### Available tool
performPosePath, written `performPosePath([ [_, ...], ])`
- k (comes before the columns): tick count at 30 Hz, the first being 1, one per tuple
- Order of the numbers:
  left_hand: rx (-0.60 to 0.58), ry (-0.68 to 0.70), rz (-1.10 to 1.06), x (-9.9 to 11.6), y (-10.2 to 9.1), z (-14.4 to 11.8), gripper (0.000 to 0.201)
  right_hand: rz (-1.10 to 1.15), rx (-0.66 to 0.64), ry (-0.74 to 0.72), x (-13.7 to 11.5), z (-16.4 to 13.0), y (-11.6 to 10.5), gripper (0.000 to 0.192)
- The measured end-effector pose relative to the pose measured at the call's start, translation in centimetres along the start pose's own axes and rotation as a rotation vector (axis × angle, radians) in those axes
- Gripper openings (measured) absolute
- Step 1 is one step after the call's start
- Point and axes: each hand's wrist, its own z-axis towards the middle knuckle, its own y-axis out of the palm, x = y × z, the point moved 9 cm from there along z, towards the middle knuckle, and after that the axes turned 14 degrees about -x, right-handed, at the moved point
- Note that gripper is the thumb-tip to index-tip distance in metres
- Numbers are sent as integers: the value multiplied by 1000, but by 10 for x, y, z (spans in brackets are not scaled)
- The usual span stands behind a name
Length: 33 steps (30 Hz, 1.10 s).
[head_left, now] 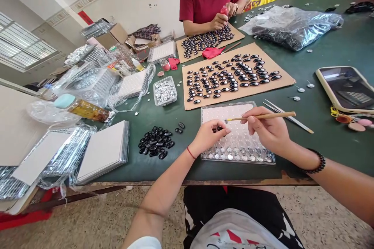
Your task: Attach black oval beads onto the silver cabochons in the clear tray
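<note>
Over a clear tray (263,159) of round blanks, the left hand (209,135) pinches 1 dark bead (217,128) while the right hand (267,128) grips a wooden stick (263,116), its tip angled to meet the bead.

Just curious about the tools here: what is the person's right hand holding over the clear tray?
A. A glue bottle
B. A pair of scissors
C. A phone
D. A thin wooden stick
D: the right hand grips a thin wooden stick whose tip reaches toward the left hand above the tray.
</note>
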Motion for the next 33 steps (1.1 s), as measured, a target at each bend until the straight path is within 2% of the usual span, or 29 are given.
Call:
performPosePath([
  [4, 26, -24, 103, -3, -2, -1, 29, -35, -114, -35, -1, 0, 12, 18],
  [9, 111, -10, 165, -4, -9, -1, 32, -183, -156, -50, -3, 2, 15, 20],
  [16, 47, 13, 153, -1, -4, 2, 27, -412, -298, -79, -7, 3, 28, 17],
  [25, 27, -6, 99, -2, -1, 3, 27, -541, -325, -122, -13, 1, 33, 17],
  [33, 35, -10, 91, -2, -2, 3, 28, -544, -306, -213, -21, -4, 32, 18],
])
